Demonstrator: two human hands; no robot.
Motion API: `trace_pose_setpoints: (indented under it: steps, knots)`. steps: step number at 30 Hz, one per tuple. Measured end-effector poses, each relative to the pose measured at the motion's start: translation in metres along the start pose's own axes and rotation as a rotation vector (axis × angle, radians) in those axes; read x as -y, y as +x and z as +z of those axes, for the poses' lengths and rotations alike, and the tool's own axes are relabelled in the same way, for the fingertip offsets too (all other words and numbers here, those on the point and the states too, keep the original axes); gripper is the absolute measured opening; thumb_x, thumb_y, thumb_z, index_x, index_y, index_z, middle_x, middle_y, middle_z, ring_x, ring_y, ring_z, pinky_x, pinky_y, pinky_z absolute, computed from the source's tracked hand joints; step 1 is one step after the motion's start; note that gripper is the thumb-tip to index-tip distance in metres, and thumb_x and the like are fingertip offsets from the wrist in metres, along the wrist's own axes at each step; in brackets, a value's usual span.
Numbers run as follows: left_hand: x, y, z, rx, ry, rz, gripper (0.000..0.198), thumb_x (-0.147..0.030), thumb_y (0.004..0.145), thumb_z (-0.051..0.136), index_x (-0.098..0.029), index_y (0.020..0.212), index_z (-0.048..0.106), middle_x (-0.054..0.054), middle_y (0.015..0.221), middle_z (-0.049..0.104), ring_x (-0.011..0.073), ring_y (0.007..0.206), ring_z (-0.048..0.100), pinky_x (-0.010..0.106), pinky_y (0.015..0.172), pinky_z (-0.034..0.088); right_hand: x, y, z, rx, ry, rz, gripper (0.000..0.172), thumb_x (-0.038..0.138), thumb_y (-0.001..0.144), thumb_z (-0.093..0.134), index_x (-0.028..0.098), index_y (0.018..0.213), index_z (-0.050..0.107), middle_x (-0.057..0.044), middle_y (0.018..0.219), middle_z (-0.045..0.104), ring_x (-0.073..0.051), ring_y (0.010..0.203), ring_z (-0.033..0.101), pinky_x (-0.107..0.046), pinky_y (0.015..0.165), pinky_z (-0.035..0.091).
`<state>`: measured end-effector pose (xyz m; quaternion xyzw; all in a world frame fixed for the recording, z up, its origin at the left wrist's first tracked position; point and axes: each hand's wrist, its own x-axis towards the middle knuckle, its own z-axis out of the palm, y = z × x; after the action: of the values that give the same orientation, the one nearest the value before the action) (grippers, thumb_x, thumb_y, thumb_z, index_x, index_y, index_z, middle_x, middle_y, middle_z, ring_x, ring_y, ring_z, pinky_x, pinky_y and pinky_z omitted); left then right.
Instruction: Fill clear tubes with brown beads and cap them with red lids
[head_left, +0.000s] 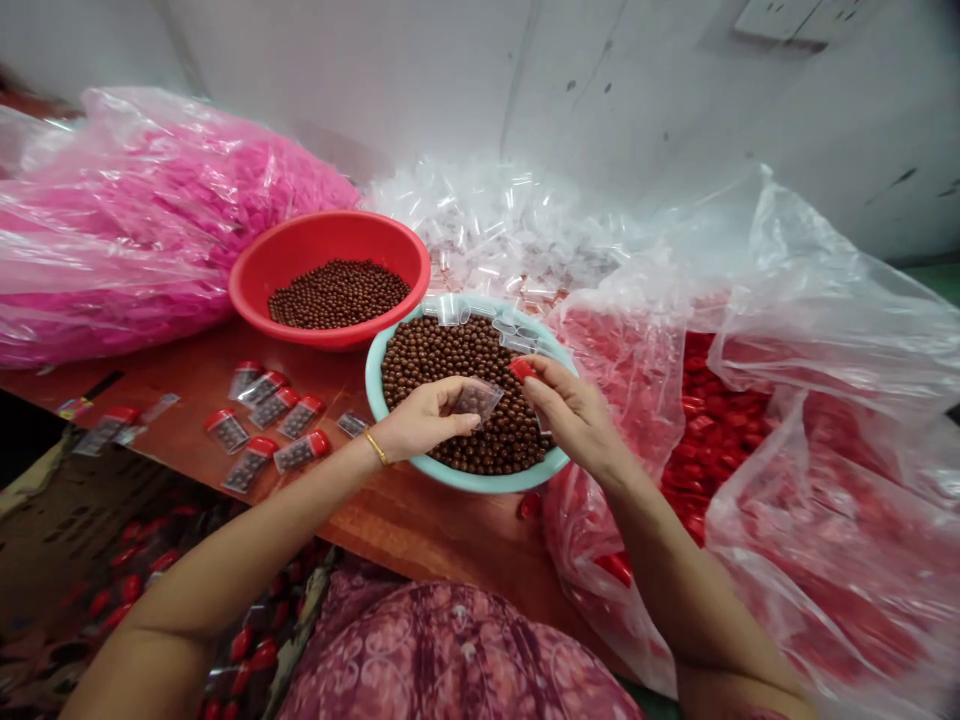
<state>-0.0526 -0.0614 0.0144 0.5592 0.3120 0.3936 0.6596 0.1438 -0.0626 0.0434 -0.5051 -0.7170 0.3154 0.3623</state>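
Observation:
Over a light blue basin [375,385] of small brown balls [442,355], my left hand [427,418] grips a clear plastic container [480,398] between thumb and fingers. Whether balls lie inside that container I cannot tell. To its right, my right hand [566,405] pinches a red cap [523,369] at its fingertips, apart from the container. Several empty clear containers [517,332] rest on the balls near the basin's far rim.
Filled red-capped containers [275,407] lie on the table [420,530] at left. Behind them stands a red basin [247,275] of brown balls. Around are a bag of pink pieces [165,220], piled clear containers [495,215], a bag of red caps [712,440] and a box [67,540] below.

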Motion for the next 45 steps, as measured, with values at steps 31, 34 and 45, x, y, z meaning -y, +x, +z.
trace_pose_setpoints:
  steps: [31, 34, 45]
  knots:
    - [0.015, -0.001, 0.001, -0.355, 0.121, 0.155, 0.030, -0.014, 0.072, 0.061, -0.013, 0.102, 0.059, 0.008, 0.107, 0.065, 0.0176, 0.101, 0.059, 0.034, 0.098, 0.043, -0.008, 0.057, 0.022, 0.172, -0.303, 0.054, 0.021, 0.034, 0.076, 0.051, 0.017, 0.068, 0.059, 0.003, 0.055, 0.050, -0.010, 0.050, 0.042, -0.023, 0.052, 0.031]
    - [0.018, 0.000, 0.000, -0.336, 0.209, 0.114, 0.031, -0.013, 0.071, 0.061, -0.014, 0.102, 0.061, 0.007, 0.105, 0.067, 0.0182, 0.100, 0.060, 0.036, 0.098, 0.043, 0.000, 0.058, 0.021, 0.052, -0.033, 0.018, 0.024, 0.040, 0.075, 0.053, 0.018, 0.065, 0.054, 0.004, 0.053, 0.046, -0.009, 0.049, 0.038, -0.024, 0.050, 0.032]
    - [0.016, 0.001, 0.002, -0.493, 0.019, 0.177, 0.032, -0.016, 0.072, 0.061, -0.015, 0.105, 0.057, 0.007, 0.109, 0.064, 0.0162, 0.099, 0.059, 0.030, 0.092, 0.047, 0.013, 0.045, 0.019, 0.419, -0.759, -0.018, 0.022, 0.020, 0.078, 0.047, 0.019, 0.085, 0.067, -0.005, 0.077, 0.067, -0.016, 0.067, 0.056, -0.024, 0.059, 0.033]
